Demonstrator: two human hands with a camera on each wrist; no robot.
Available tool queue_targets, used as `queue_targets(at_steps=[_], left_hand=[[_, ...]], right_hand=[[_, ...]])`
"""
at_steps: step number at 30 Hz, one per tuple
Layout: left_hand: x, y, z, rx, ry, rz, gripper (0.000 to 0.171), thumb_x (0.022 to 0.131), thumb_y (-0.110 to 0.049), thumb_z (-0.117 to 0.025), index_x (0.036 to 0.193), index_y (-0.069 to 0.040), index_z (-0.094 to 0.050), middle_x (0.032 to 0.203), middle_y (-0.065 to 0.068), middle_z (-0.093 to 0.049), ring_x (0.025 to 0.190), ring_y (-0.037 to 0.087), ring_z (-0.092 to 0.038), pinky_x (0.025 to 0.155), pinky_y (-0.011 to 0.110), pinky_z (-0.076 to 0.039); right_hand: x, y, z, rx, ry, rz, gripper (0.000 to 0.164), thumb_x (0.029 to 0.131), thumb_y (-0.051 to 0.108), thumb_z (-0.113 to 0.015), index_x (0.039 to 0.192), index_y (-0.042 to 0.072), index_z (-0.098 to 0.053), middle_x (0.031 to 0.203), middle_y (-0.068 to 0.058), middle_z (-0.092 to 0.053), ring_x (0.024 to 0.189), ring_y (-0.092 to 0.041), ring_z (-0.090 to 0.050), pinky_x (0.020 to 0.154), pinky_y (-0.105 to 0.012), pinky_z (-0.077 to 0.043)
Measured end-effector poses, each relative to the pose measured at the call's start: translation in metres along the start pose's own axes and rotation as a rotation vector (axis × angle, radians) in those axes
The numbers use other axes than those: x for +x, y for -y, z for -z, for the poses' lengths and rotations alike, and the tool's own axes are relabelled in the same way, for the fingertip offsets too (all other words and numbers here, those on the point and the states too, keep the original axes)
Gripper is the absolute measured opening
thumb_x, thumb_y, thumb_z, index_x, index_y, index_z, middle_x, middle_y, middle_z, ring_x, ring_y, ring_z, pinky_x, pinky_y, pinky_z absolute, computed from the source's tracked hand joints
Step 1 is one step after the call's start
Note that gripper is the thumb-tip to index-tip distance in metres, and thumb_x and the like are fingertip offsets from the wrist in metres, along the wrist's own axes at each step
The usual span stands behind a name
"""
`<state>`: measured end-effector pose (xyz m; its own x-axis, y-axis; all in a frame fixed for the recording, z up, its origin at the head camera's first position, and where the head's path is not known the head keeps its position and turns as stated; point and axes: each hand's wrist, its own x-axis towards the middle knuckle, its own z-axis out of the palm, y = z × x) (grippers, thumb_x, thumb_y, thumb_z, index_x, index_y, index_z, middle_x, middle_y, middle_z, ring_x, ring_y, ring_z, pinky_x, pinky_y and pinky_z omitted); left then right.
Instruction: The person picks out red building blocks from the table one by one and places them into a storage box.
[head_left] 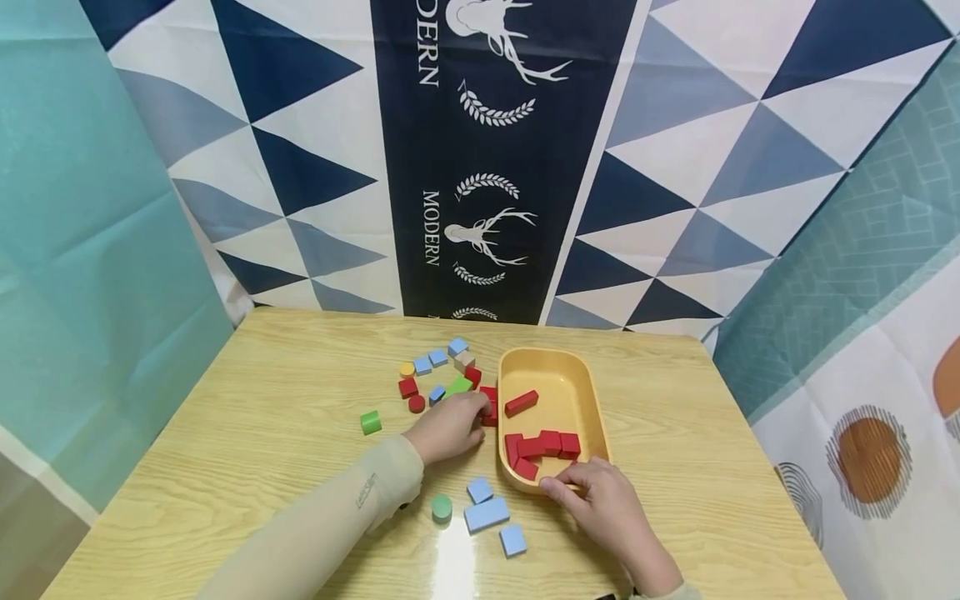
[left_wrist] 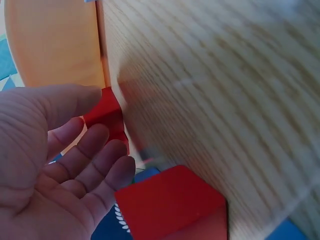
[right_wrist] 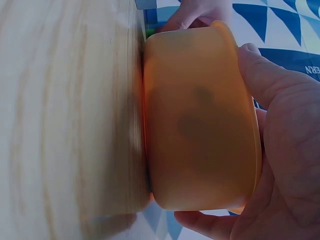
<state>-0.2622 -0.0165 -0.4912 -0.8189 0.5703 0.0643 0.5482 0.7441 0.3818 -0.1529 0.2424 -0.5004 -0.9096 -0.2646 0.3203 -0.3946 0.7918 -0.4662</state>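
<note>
My left hand (head_left: 450,427) is at the left side of a yellow-orange plastic box (head_left: 546,357). Its thumb and curled fingers pinch a red block (left_wrist: 106,111) close to the box wall. Another red block (left_wrist: 172,202) lies nearer the wrist in the left wrist view. The near right corner of the box is gripped by my right hand (head_left: 603,502), its thumb at the rim in the right wrist view. Inside the box, a red bar (head_left: 521,403) lies apart from several red blocks (head_left: 550,442) gathered at the near end.
Beyond my left hand lie several blue, red, yellow and wooden blocks, with a green block (head_left: 458,387) among them. A green half-round block (head_left: 371,422) sits further left. Nearer me are a green cylinder (head_left: 442,507) and blue blocks (head_left: 487,514) on the wooden table (head_left: 675,433).
</note>
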Motion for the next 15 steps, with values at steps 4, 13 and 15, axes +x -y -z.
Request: queue_targets(at_steps=[4,13,15], left_hand=[[0.008,0.0,-0.003,0.011,-0.02,0.011,0.029,0.088,-0.016,-0.073,0.114,-0.013,-0.062,0.099,-0.003,-0.064,0.088,0.01,-0.055,0.083,0.031,-0.054],[0.022,0.001,-0.012,0.065,-0.08,0.097,0.036,0.091,-0.018,-0.072,0.123,-0.012,-0.057,0.102,0.004,-0.067,0.091,0.016,-0.061,0.08,0.035,-0.057],[0.025,0.002,-0.013,0.069,-0.098,0.103,0.036,0.091,-0.017,-0.071,0.123,-0.011,-0.056,0.102,0.005,-0.067,0.092,0.017,-0.062,0.08,0.036,-0.057]], right_hand=[[0.001,-0.001,0.001,0.002,-0.005,0.001,0.02,0.085,0.048,-0.074,0.071,0.034,-0.072,0.068,0.027,-0.056,0.066,-0.003,-0.045,0.056,-0.026,-0.042],[0.0,-0.002,-0.001,0.005,-0.004,0.004,0.021,0.085,0.05,-0.072,0.07,0.035,-0.072,0.068,0.028,-0.057,0.066,-0.002,-0.046,0.057,-0.027,-0.044],[-0.001,-0.002,-0.001,0.002,-0.01,0.005,0.021,0.085,0.05,-0.073,0.07,0.035,-0.072,0.068,0.027,-0.057,0.066,-0.002,-0.046,0.057,-0.027,-0.044]])
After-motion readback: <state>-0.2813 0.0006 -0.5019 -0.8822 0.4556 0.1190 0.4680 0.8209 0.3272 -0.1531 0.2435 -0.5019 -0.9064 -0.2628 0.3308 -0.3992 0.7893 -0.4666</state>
